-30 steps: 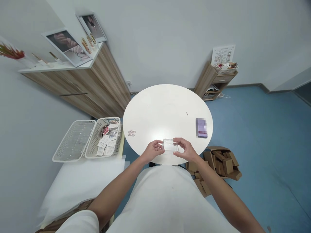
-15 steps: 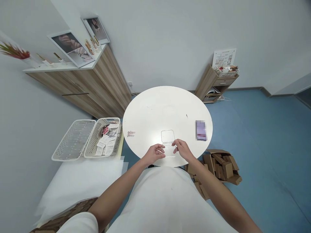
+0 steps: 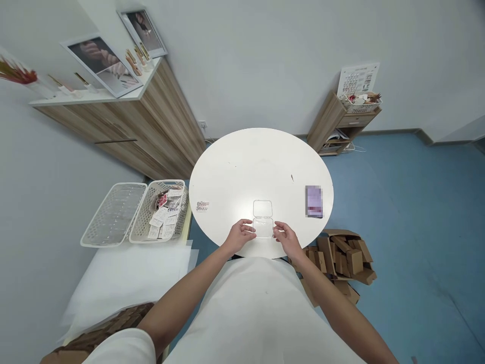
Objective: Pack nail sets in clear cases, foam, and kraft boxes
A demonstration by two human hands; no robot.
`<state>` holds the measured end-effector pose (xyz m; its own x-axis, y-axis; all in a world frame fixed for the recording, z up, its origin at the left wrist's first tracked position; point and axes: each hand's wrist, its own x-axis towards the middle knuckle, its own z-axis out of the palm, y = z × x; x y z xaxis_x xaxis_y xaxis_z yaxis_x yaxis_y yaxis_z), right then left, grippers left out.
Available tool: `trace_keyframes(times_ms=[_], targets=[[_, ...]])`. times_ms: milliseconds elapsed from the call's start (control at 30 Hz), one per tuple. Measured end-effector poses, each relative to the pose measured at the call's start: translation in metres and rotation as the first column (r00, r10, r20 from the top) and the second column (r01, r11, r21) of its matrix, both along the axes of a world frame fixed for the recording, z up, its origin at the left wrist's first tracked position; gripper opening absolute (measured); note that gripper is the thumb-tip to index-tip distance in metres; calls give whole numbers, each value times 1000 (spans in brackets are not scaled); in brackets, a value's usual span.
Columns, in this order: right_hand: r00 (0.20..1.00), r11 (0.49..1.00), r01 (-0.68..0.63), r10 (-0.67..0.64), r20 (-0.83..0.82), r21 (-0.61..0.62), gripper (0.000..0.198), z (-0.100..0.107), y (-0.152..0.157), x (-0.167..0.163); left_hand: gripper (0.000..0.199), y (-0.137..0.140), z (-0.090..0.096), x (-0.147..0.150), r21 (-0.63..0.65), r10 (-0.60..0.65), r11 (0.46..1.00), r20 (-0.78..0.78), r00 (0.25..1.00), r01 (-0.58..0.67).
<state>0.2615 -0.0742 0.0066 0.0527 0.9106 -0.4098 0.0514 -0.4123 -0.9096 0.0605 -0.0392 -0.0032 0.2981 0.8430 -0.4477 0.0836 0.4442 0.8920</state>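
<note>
A clear plastic box [image 3: 262,237] lies with its hinged lid [image 3: 262,201] laid back, away from me, on the white table. My left hand [image 3: 239,235] is at the box's left side, thumb and fingertips against that edge. On the opposite edge, my right hand [image 3: 287,237] has its thumb and fingertips, so the box is held between the two hands. Nothing can be made out inside the clear box. Further left on the table sits a small group of pinkish pieces [image 3: 202,206].
A purple, blurred packet [image 3: 314,201] lies on the table's right side, and a small dark piece [image 3: 292,177] farther back. To the left stand white baskets [image 3: 131,237], one holding printed cards. Brown cartons [image 3: 354,263] are on the floor at right.
The clear box has shifted slightly away from me and sits straighter. My right hand has moved from near the hinge down to the box's right edge; my view has shifted a little.
</note>
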Motion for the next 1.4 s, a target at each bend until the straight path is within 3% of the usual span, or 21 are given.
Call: trace_keyframes(times_ms=[267,533,700,867,967,1100,1200,1400], targets=[[984,990,-104,116,134,-97,50,-37,-12,-7,33,-3,-48,10,7,57,998,-132,990,-56],[946,984,-131,161,280,-124,42,-62,-9,-8,29,-4,-73,20,21,39,999,-282,959,-34],[926,974,-160,204,318,-157,38,-69,-4,-10,35,-2,-75,24,1,36,999,-304,952,-37],[930,972,-149,199,310,-180,52,-74,-4,-8,40,-2,-71,25,-4,23,1000,-388,921,-27],[950,973,-104,158,269,-205,57,-72,-5,-7,43,-6,-72,26,-39,27,998,-401,916,-46],[971,965,-112,156,180,-236,50,-64,3,-6,40,-8,-75,31,-33,52,997,-379,924,-70],[979,964,-126,159,129,-234,47,-59,16,-5,36,1,-73,35,9,77,997,-354,932,-79],[991,974,-70,92,97,-215,62,-60,40,-1,30,24,-67,43,57,87,996,-325,942,-72]])
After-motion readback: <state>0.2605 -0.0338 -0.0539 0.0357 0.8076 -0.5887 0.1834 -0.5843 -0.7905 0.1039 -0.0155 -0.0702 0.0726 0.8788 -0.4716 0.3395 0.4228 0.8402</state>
